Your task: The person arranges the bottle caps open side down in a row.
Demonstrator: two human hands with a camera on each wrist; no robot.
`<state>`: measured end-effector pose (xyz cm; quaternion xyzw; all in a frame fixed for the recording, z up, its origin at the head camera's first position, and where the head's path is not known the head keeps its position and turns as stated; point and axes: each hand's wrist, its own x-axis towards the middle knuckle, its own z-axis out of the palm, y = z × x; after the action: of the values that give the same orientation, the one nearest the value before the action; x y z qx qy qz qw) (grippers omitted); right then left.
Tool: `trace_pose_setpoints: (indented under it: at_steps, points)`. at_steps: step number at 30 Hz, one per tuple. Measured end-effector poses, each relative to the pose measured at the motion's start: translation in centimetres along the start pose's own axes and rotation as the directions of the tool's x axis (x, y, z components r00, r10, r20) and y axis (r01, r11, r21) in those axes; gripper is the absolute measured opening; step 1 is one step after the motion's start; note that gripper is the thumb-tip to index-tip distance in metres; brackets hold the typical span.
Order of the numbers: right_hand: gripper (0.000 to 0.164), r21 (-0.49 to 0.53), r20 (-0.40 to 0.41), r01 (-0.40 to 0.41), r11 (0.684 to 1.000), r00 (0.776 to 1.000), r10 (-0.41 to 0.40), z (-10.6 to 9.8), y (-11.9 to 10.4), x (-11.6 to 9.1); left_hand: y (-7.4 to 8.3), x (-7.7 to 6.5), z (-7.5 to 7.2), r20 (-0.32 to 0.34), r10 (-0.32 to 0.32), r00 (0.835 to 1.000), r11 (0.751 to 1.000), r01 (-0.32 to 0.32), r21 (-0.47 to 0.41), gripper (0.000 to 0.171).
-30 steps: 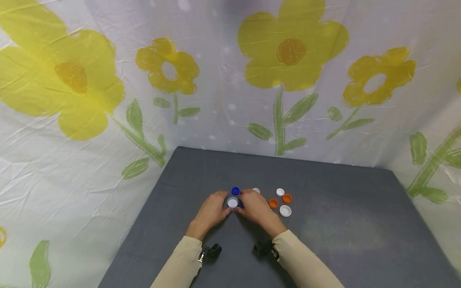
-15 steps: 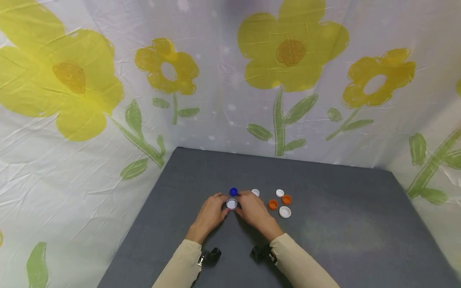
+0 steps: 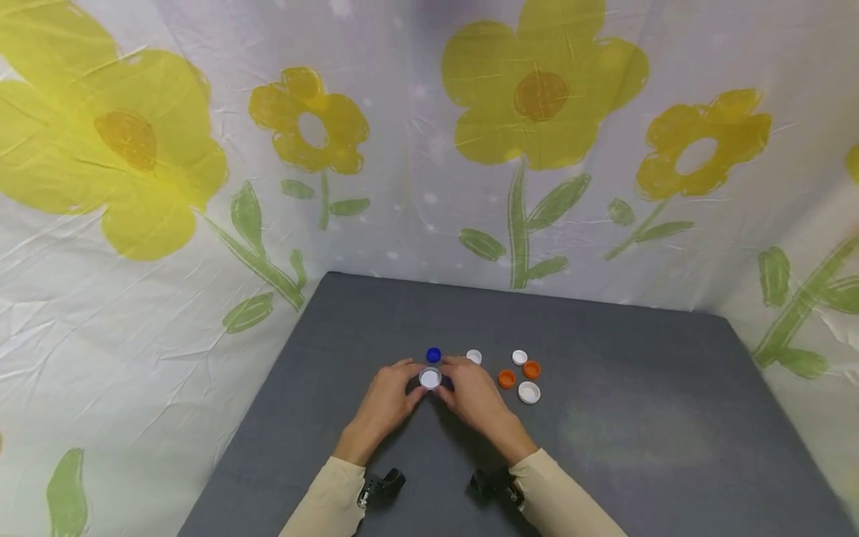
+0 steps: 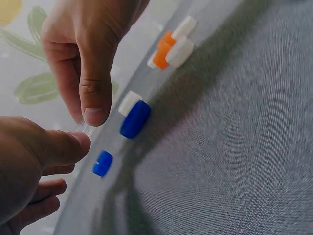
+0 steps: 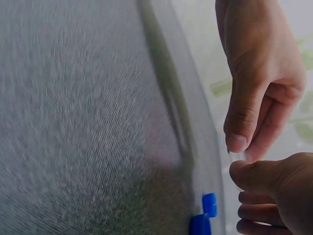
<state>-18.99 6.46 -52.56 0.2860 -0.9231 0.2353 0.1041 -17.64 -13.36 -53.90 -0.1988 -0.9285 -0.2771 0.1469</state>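
Note:
Between my two hands, held up off the table, is a small round lid (image 3: 430, 379) with a clear rim and a white centre. My left hand (image 3: 389, 395) pinches its left side with thumb and fingers, and my right hand (image 3: 475, 391) pinches the right side. In both wrist views only a sliver of clear rim shows between the thumbs. A small blue cap (image 3: 433, 355) sits just beyond the hands. The left wrist view also has a larger blue cap (image 4: 135, 119), which the right hand hides in the head view.
Right of the hands lie white caps (image 3: 529, 392) and orange caps (image 3: 506, 379), several in all. Another white cap (image 3: 473, 356) is behind the right hand's fingers. The dark grey table (image 3: 604, 418) meets a flower-printed curtain (image 3: 416, 224) at its far edge.
Both hands and the lid have shifted very slightly left in the head view. The larger blue cap, partly seen by the right hand a second ago, is now hidden there. The grip looks the same.

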Motion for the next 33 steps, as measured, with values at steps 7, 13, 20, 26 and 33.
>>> trace_pose_setpoints:
  at_steps: [7, 13, 20, 26, 33]
  points:
    - [0.031, 0.051, -0.031, -0.011, 0.999, 0.999, 0.013, -1.5, -1.2, -1.0, 1.3, -0.9, -1.7, -0.024, 0.012, 1.0, 1.0, -0.013, -0.021, 0.035]
    - [0.035, 0.079, -0.038, -0.016, 0.997, 0.999, 0.019, -2.7, -2.1, -2.0, 2.4, -1.8, -2.8, -0.043, 0.038, 0.998, 0.999, -0.039, -0.022, 0.036]
    - [0.04, 0.083, -0.064, 0.0, 0.997, 0.998, 0.005, -4.3, -3.2, -3.2, 3.5, -2.6, -3.9, -0.051, 0.091, 0.995, 0.995, -0.093, -0.041, 0.037]
    - [0.042, 0.108, -0.057, 0.006, 0.994, 0.998, 0.0, -4.9, -3.7, -4.3, 4.3, -3.3, -4.4, -0.053, 0.151, 0.987, 0.988, -0.153, -0.031, 0.038]
    - [0.045, 0.141, -0.052, 0.034, 0.989, 0.998, -0.027, -5.1, -3.7, -5.5, 4.8, -4.1, -4.6, -0.046, 0.181, 0.982, 0.982, -0.183, -0.049, 0.039]
